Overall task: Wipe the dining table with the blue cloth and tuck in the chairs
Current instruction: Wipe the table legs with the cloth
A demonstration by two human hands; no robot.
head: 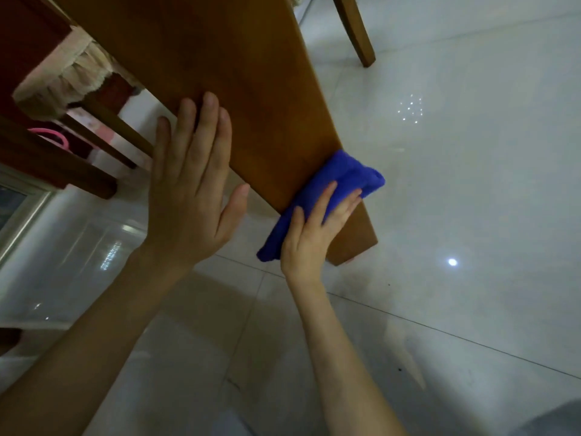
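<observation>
Wiping underway, we judged: right hand [309,234] pressed blue cloth [355,171] flat-fingered to wood panel [220,58], left hand [188,190] lay flat; chairs [356,33] pending

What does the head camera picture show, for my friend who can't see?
A person's right hand presses a blue cloth against the edge of a brown wooden board, fingers flat on the cloth. The left hand lies flat on the board's face beside it. Below is a shiny white tiled floor, with a wooden chair leg at the top.
</observation>
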